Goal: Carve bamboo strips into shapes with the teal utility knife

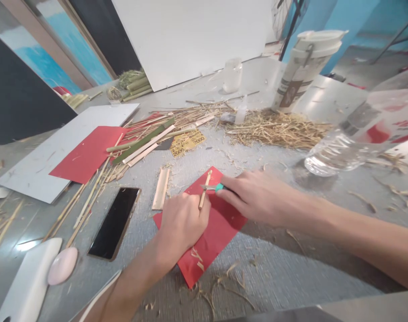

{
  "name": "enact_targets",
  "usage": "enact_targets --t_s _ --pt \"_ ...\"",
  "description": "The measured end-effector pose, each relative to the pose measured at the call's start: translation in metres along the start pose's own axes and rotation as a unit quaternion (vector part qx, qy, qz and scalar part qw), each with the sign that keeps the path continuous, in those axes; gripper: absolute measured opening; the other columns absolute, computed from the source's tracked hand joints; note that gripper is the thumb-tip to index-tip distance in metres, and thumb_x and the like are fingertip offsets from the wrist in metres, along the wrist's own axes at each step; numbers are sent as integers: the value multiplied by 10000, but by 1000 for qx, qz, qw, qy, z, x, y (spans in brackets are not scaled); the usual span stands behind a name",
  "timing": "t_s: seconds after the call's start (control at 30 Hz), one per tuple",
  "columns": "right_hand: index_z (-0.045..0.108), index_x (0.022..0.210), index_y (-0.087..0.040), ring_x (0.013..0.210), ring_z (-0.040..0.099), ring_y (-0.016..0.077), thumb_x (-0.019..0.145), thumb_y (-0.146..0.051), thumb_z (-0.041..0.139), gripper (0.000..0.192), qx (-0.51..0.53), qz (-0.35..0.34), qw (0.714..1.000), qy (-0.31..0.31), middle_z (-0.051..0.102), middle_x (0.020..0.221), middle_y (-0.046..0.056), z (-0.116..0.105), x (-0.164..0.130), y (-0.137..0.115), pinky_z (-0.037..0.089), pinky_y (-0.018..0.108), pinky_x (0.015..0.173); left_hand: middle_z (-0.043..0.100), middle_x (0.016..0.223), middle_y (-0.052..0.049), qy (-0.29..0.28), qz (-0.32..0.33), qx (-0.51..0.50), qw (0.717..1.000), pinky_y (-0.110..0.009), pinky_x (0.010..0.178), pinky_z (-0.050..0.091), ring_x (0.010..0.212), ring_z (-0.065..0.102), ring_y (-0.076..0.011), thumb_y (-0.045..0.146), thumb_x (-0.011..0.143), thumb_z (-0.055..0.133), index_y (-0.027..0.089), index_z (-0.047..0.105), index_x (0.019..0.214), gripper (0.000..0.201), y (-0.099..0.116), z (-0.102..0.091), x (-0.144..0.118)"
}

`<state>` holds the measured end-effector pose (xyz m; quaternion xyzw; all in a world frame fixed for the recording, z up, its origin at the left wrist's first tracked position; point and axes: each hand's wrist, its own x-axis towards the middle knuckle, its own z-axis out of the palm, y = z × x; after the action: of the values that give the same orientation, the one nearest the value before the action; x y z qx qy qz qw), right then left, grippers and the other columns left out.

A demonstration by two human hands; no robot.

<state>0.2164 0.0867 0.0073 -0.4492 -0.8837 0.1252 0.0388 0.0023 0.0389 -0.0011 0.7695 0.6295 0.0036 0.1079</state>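
Observation:
My left hand [186, 218] is closed around a thin wooden stick [204, 195], whose upper end sticks out over a red sheet [220, 221] on the table. My right hand [254, 197] grips a small knife by its teal and dark handle [220, 187]. The knife's blade [209, 187] lies across the stick, touching it just above my left fingers. Pale curled shavings [197, 257] rest on the lower part of the red sheet. A short split piece of bamboo [161, 188] lies beside my left hand.
A dark phone [115, 223] lies left of my hands. Strips and sticks [146, 145] are piled beyond, near a second red sheet [88, 153] on a white board [39, 176]. A straw heap [278, 129], a tumbler [303, 71] and a plastic bottle [345, 143] stand at right.

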Motion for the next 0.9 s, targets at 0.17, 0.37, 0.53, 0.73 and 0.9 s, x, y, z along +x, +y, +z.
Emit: enact_targets --t_s 0.17,0.37,0.53,0.73,0.9 --pt "648 907 -210 557 448 155 1136 -556 269 562 -29 38 999 8 659 727 68 0 0 -1 177 339 564 767 706 -123 0 -1 0 1000 -381 594 256 578 597 -206 380 1102 314 197 733 670 629 1 -1 0" --pt "640 885 -208 541 417 151 1135 -525 280 541 -40 39 998 20 647 720 67 0 -1 0 164 342 565 762 699 -115 -2 -5 -1 1000 -374 589 251 576 587 -200 373 1097 324 199 735 669 619 1 -2 0" --pt "651 906 -209 543 442 152 1136 -570 260 580 -14 11 1000 10 668 721 68 3 0 2 179 342 562 764 712 -124 -1 -4 -1 1000 -382 596 250 591 603 -209 382 1102 309 199 728 674 627 1 -1 -1" --pt "655 917 -211 543 443 148 1142 -536 265 556 -3 -3 1000 -4 661 708 53 0 0 -1 184 344 576 769 715 -130 -2 -5 -5 1000 -399 608 222 584 600 -212 385 1098 297 201 703 657 627 2 -1 0" --pt "659 892 -207 554 445 154 1139 -527 275 558 -23 19 1000 8 656 706 64 -1 -1 -2 170 350 579 769 716 -129 -3 -5 -3 1000 -399 613 213 589 594 -212 389 1095 303 203 708 660 623 1 -2 0"
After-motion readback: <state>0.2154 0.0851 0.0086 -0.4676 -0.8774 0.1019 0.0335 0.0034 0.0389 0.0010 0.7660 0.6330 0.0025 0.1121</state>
